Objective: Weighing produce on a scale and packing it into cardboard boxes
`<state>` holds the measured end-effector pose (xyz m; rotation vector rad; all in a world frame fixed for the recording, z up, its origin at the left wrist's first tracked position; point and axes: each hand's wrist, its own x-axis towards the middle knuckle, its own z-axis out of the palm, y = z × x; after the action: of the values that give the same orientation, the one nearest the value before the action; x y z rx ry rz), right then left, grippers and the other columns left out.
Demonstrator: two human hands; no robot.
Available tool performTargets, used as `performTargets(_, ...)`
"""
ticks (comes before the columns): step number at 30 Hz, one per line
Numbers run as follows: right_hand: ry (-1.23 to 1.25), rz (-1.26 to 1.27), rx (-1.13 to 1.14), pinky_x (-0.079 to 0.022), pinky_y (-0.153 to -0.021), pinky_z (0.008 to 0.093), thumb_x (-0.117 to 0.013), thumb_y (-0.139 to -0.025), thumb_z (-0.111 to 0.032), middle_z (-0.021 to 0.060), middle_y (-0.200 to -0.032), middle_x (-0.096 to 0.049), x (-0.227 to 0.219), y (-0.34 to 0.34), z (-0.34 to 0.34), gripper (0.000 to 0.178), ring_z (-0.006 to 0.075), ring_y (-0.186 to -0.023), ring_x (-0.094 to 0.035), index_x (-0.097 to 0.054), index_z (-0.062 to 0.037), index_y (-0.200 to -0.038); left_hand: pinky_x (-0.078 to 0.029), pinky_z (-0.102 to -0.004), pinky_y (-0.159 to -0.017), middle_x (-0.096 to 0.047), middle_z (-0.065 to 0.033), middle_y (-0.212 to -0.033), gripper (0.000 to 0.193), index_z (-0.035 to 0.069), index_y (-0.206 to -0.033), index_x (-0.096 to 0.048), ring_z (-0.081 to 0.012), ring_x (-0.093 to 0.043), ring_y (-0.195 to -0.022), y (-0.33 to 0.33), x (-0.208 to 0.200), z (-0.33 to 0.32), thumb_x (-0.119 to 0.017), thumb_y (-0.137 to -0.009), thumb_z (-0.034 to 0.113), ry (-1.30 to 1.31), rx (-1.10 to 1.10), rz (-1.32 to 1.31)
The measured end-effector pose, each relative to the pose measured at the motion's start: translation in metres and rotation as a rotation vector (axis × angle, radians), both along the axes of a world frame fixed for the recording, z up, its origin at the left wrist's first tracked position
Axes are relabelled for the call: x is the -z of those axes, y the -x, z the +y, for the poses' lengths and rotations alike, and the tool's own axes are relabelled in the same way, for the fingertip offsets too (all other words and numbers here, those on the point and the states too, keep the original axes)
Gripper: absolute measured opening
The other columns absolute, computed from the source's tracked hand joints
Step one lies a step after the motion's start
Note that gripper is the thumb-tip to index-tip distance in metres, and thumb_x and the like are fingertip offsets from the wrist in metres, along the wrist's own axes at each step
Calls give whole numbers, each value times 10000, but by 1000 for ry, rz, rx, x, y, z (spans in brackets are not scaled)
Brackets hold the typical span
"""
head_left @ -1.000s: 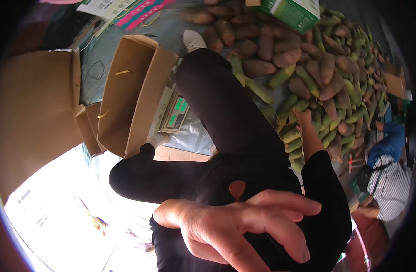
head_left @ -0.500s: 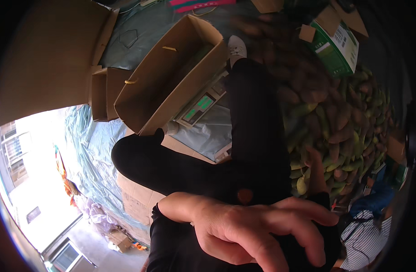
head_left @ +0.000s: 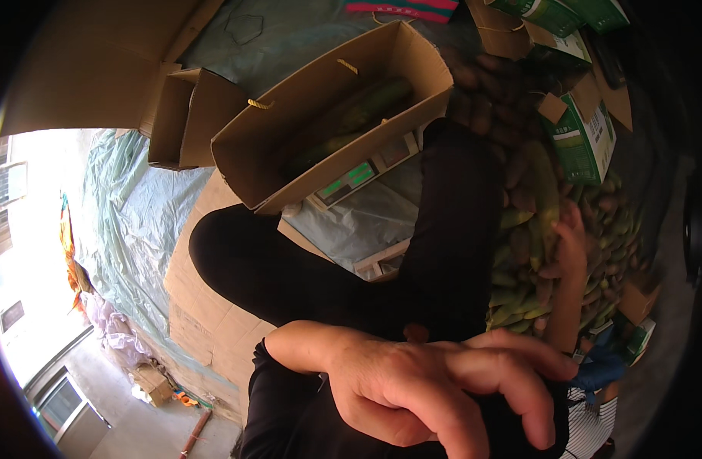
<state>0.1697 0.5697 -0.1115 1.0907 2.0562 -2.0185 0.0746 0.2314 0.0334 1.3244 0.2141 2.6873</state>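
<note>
Filling the near lower part of the view, one hand lies close under the camera, fingers loosely spread and slightly curled, holding nothing. Its wrist comes in from the left over black clothing; whether it is the person's left or right hand cannot be told. It rests on or just above the person's black-trousered legs, which bend out toward the far side.

Far of the legs, centre: open brown cardboard box, tilted, long green vegetables lying inside it. Box sits on a weighing scale with a green display, touching its top. Scale stands on a pale blue-green tarpaulin over the floor.

Left of the big box: smaller empty cardboard box, just beside it.

Right: heap of green and brown vegetables, blurred, running from far to near alongside the right leg. Another person's arm reaches up into the heap, hand touching the produce; fingers too blurred to judge.

Far right: green-and-white printed cartons, at the edge of the heap.

Flattened cardboard sheets near left, under the left knee.
</note>
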Motion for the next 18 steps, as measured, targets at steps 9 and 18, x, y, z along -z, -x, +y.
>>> performTargets(9, -110, 324, -751, -455, -890, 306, -650, -665, -159, 135, -1165, -555, -133, 210, -136, 690, 183, -1037, -559, -388, -18, -1288, -467, -484, -912, -587, -162, -1049, 226, 78, -940, -698, -428, -508, -1122, 27, 6, -69, -606, -789, -62, 628, 19, 21)
performTargets(18, -445, 258, -1304, -485, -852, 331, -715, -655, -138, 206, -1086, -622, -14, 300, -286, 614, 274, -1002, -614, -470, 12, -1198, -444, -445, -907, -592, -97, -1079, 300, 54, -911, -650, -344, -513, -1143, 25, 65, -71, -621, -642, -76, 1660, -856, 265)
